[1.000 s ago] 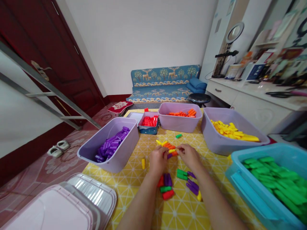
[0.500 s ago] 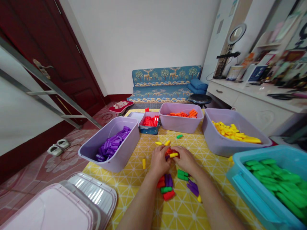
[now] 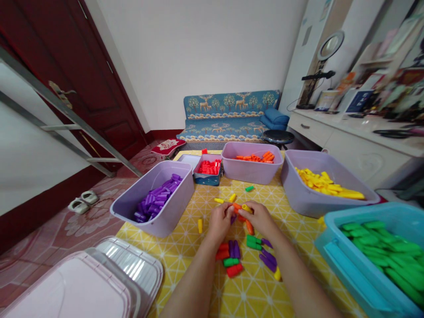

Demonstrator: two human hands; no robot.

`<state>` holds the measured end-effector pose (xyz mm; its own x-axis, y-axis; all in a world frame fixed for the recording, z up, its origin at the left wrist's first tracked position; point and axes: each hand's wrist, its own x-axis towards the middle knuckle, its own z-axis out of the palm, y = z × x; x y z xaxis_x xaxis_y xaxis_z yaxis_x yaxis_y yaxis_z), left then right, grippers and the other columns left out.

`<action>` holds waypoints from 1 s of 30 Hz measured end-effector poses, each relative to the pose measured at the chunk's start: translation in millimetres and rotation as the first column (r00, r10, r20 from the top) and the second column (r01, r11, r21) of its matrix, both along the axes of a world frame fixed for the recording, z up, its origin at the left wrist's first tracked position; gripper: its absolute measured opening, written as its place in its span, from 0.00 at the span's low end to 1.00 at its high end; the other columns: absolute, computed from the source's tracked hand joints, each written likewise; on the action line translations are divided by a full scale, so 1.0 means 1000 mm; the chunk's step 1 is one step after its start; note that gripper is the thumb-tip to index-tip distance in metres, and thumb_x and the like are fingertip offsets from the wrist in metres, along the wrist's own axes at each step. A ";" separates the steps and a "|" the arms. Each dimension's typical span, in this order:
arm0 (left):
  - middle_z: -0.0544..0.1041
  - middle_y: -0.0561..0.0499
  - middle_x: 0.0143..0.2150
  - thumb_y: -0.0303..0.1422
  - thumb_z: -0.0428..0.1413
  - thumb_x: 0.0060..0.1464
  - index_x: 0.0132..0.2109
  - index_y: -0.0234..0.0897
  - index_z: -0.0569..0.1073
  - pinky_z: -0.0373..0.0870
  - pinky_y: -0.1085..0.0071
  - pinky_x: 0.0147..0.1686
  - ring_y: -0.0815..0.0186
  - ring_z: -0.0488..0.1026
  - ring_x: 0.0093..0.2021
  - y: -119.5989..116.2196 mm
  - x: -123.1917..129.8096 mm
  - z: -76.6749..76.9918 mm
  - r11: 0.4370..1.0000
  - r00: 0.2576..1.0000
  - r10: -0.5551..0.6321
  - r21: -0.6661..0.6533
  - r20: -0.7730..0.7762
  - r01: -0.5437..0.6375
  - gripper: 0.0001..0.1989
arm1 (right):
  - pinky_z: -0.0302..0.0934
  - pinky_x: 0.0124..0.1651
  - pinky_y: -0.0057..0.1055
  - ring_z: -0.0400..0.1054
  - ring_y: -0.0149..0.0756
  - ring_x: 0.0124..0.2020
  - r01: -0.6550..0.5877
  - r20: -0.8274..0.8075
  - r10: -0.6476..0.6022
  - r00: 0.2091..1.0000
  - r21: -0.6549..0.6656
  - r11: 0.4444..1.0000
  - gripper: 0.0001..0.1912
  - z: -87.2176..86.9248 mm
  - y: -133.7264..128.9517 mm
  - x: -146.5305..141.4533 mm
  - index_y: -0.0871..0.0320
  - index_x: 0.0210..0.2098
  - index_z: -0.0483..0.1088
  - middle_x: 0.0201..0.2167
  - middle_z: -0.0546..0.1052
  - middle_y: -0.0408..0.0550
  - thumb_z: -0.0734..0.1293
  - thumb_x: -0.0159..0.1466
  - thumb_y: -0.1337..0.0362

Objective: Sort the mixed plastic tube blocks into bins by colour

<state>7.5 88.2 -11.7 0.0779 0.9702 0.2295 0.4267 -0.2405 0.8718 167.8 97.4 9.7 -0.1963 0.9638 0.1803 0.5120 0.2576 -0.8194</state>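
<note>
Over the middle of the yellow patterned tabletop, my right hand [image 3: 261,219] pinches a short yellow plastic piece [image 3: 247,208] like a marker cap. My left hand [image 3: 219,224] faces it with thumb and fingers drawn together; what it grips, if anything, is unclear. Orange pieces [image 3: 249,228] and a purple piece [image 3: 233,219] lie between and under the fingers, partly hidden. Nearer me are red pieces [image 3: 235,270], upright-looking purple pieces [image 3: 234,249], green pieces [image 3: 253,242] and slim purple pieces [image 3: 268,260]. A yellow piece [image 3: 200,225] lies left of my left hand.
Around the table stand a bin of purple pieces [image 3: 180,212], a tin of red ones [image 3: 207,179], a bin with orange [image 3: 253,172], one with yellow [image 3: 304,201] and a blue bin of green [image 3: 344,260]. Stacked lids [image 3: 73,287] lie front left. A ladder [image 3: 82,126] leans at left.
My hands have spread slightly apart. The yellow piece in my right hand now points upward, and more orange pieces show beneath. The view has shifted a little.
</note>
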 end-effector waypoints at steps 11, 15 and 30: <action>0.76 0.52 0.30 0.38 0.48 0.61 0.35 0.34 0.76 0.64 0.74 0.34 0.67 0.70 0.32 0.000 -0.001 -0.001 1.000 0.997 0.000 0.010 0.072 -0.001 0.15 | 0.65 0.43 0.35 0.72 0.39 0.36 -0.018 -0.074 0.014 0.997 -0.051 0.999 0.08 0.011 -0.006 -0.001 0.58 0.32 0.73 0.32 0.78 0.47 0.66 0.55 0.61; 0.79 0.49 0.35 0.37 0.51 0.59 0.39 0.34 0.78 0.67 0.71 0.39 0.65 0.73 0.36 0.001 0.001 -0.002 1.000 0.989 -0.009 0.012 0.146 0.007 0.14 | 0.65 0.38 0.32 0.71 0.36 0.32 -0.010 -0.126 0.001 0.992 -0.065 0.998 0.08 0.012 -0.004 0.001 0.59 0.31 0.71 0.29 0.77 0.46 0.66 0.54 0.60; 0.76 0.51 0.28 0.33 0.52 0.56 0.38 0.33 0.78 0.65 0.73 0.33 0.67 0.71 0.29 0.004 0.002 -0.010 0.997 0.983 0.074 -0.017 0.168 -0.072 0.11 | 0.67 0.38 0.33 0.73 0.37 0.37 0.096 -0.510 -0.125 0.851 -0.083 0.992 0.19 0.047 -0.008 0.020 0.57 0.44 0.74 0.41 0.77 0.50 0.69 0.54 0.56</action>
